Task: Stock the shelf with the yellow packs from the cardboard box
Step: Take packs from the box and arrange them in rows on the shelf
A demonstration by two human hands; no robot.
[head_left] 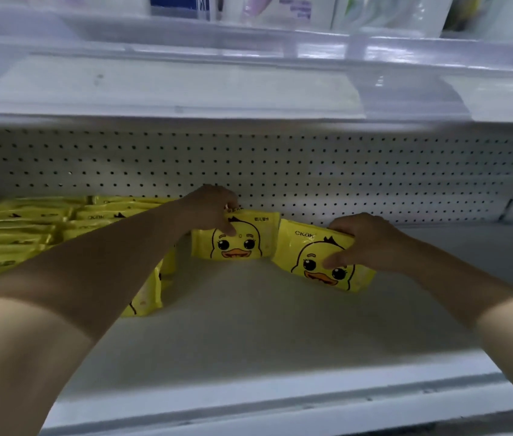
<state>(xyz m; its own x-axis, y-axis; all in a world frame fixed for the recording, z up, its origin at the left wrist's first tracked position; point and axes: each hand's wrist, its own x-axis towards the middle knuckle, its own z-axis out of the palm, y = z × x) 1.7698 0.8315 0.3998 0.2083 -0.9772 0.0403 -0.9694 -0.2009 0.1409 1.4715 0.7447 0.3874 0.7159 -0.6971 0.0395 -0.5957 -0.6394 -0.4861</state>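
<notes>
"ckak" on right yellow pack [321, 256]

The white shelf [248, 325] bears rows of yellow packs [22, 234] at left, an upright pack [248, 243] and a tilted pack [308, 256] mid-back.

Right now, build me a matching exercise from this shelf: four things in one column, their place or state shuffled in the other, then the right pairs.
1. left hand
2. right hand
3. stocked packs
4. pegboard

A. holed wall behind the packs
B. grips the tilted pack
C. lined up at the left end of the shelf
D. holds the upright pack by its top

Pairs: 1-D, 2-B, 3-C, 4-A
</notes>
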